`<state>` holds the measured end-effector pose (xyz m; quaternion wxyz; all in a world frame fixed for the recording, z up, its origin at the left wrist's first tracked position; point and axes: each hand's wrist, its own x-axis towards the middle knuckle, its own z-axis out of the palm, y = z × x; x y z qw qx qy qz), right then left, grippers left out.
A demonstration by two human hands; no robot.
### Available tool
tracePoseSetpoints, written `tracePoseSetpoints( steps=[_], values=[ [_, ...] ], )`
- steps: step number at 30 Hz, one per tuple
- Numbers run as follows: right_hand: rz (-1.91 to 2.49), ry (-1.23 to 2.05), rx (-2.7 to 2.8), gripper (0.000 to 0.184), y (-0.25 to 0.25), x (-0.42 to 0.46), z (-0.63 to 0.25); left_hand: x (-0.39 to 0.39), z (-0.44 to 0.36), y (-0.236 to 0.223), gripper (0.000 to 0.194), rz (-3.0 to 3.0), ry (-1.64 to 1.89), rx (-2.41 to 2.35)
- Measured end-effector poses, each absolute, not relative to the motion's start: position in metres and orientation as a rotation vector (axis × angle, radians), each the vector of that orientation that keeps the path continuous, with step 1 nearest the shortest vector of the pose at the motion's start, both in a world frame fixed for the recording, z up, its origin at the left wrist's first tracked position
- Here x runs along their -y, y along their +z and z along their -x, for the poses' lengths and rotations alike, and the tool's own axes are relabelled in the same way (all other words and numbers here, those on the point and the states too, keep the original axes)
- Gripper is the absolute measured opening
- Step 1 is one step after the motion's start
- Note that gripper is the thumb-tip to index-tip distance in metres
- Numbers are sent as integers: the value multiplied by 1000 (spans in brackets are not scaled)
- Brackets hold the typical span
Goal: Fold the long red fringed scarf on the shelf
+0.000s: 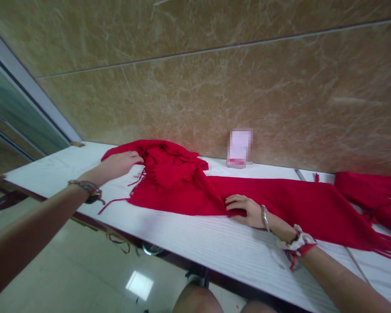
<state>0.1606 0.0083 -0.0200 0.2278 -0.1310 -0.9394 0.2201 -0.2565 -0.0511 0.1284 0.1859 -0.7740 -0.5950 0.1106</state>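
Note:
A long red scarf [286, 204] with fringed ends stretches along the white table. Its left part lies bunched in loose folds, with fringe strands trailing on the tabletop. My left hand [125, 163] is at the bunched left end, its fingers closed on the cloth; the fingertips are partly hidden. Along the scarf's near edge, my right hand [246, 211] has its fingers curled over the fabric and its thumb below, pinching it. Bracelets circle both wrists.
More folded red cloth [368, 189] lies at the far right of the white table [195, 230]. A blurred pinkish-white item [240, 148] stands against the brown marbled wall [182, 95]. At the left is a glass panel with a metal frame [35, 82].

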Motion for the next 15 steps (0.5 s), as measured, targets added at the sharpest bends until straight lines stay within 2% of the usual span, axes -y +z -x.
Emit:
tracePoseSetpoints(
  steps=[2, 5, 8, 12, 15],
  values=[
    [369, 610, 2591, 21, -20, -8, -160, 46, 241, 109, 35, 2149, 357, 1697],
    [387, 611, 2563, 19, -21, -7, -159, 41, 210, 82, 25, 2243, 203, 1558],
    [385, 606, 2547, 18, -20, -6, -159, 44, 187, 64, 25, 2277, 185, 1476],
    [376, 619, 2571, 19, -18, -5, -159, 43, 182, 54, 26, 2289, 298, 1470],
    [377, 620, 2569, 19, -17, -5, -159, 32, 191, 60, 31, 2221, 232, 1589]
  ],
)
